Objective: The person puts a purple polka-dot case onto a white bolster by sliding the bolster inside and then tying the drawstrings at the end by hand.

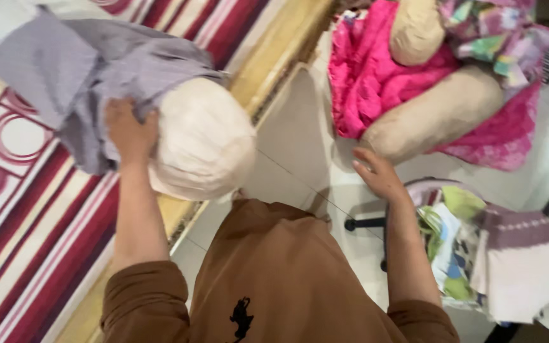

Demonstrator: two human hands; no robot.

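You are standing over the white tiled floor point(287, 136), your brown garment filling the near edge of the view, beside the bed. Your left hand point(129, 130) is pressing on the cream pillow point(204, 143), which is lying on the bed's wooden edge point(274, 47) and sticking out past it over the floor. The fingers of that hand are clenching the lilac pillowcase point(77, 70) where it meets the pillow; the case is covering the pillow's far end and trailing loose onto the red and white striped bedsheet point(27, 222) beyond. Your right hand point(379, 174) is hovering on the other side of the pillow, out over the floor, fingers released and spread, holding nothing. Just past that hand, a beige bolster point(440, 114) is lying on the floor on a bright pink cloth point(366, 76), and a second beige cushion point(414, 28) is sitting farther off on the same cloth. Right of the pillow, beside your right forearm, folded cloths point(509, 254) in purple, white and green are piling on a wheeled stool, whose black base point(366, 223) is showing underneath.
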